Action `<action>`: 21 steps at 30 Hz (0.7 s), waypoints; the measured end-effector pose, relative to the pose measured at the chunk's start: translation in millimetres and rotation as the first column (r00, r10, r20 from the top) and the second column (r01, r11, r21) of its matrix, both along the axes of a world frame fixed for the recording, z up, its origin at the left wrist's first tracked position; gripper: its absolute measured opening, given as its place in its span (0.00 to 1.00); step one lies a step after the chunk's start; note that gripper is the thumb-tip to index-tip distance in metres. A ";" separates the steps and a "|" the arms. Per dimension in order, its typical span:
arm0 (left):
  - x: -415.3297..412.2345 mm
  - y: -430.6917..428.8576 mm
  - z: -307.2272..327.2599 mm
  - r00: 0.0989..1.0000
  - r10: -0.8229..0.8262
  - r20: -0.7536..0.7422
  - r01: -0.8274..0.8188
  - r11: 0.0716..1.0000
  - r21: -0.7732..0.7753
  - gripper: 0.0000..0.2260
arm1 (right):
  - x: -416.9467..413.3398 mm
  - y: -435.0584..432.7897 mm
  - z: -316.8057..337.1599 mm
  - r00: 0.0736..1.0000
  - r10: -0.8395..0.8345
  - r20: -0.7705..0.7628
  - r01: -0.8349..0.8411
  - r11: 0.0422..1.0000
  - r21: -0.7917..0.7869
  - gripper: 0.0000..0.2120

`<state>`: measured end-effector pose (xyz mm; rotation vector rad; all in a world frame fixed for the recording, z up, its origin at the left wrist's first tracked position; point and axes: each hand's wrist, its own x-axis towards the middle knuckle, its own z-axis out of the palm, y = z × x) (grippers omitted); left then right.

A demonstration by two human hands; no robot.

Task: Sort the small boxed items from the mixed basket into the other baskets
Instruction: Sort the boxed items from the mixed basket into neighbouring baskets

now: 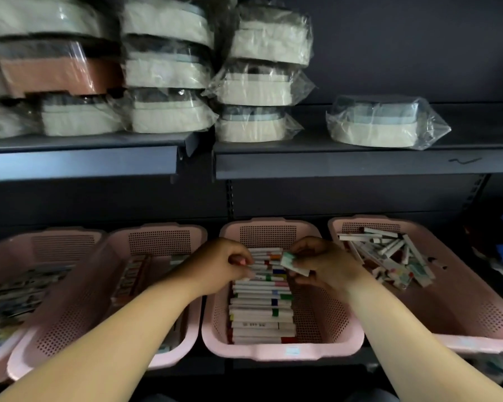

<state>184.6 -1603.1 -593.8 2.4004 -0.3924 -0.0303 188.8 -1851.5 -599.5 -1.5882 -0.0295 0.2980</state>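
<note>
Four pink baskets stand in a row on a dark shelf. The mixed basket (462, 329) on the right holds a loose jumble of small white boxes (389, 256). The middle basket (273, 351) holds a neat row of stacked white boxes (262, 309) with coloured ends. My right hand (325, 265) hovers over the middle basket's far end and pinches a small white box with a green end (291, 261). My left hand (224, 265) is just left of it, fingers curled; it is unclear whether it holds anything.
Two more pink baskets sit to the left, one (70, 329) with a row of boxes and the far-left one (0, 256) with darker items. Above, a shelf (360, 163) carries stacked plastic-wrapped packages (169, 71). Colourful items lie at the far right edge.
</note>
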 end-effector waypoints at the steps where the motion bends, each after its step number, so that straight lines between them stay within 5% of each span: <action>1: -0.5 0.8 1.5 1.000 0.014 -0.021 -0.016 0.997 -0.070 0.09 | 0.1 5.8 -0.3 1.000 0.003 -0.007 -0.003 0.999 0.045 0.09; 8: -4.9 25.4 3.4 0.993 0.098 -0.070 -0.114 0.954 -0.276 0.15 | 0.3 51.4 4.2 0.996 0.084 -0.041 -0.073 0.971 0.227 0.15; 16: -12.6 78.5 5.0 0.963 0.267 -0.034 -0.267 0.928 -0.259 0.06 | -2.2 106.5 11.5 0.991 0.129 0.044 -0.129 0.992 0.006 0.12; 21: -23.1 117.9 6.1 0.942 0.318 -0.107 -0.335 0.883 -0.329 0.17 | -0.1 135.4 14.2 0.972 0.217 0.085 -0.207 0.972 -0.110 0.08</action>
